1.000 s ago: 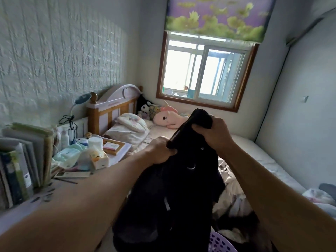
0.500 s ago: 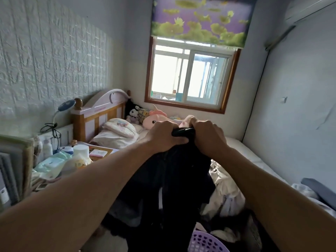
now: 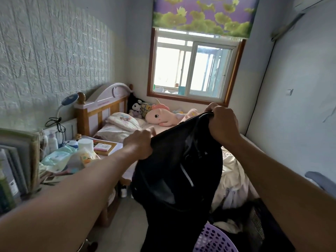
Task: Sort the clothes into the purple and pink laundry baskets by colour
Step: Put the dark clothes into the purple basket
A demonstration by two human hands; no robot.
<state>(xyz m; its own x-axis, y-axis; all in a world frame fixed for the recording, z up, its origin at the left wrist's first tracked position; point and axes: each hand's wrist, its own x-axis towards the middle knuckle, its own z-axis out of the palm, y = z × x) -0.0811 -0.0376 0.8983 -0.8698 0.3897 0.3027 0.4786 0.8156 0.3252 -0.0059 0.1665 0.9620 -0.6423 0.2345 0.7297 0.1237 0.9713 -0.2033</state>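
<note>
Head view, hands: the left hand and the right hand each grip the top edge of the black garment, stretched between them.
Garment: it hangs mid-frame, over the purple basket at the bottom.
Pink basket: not seen.
Risk: the long dark cloth could slip and miss the basket, landing on the pale clothes on the bed.
</note>
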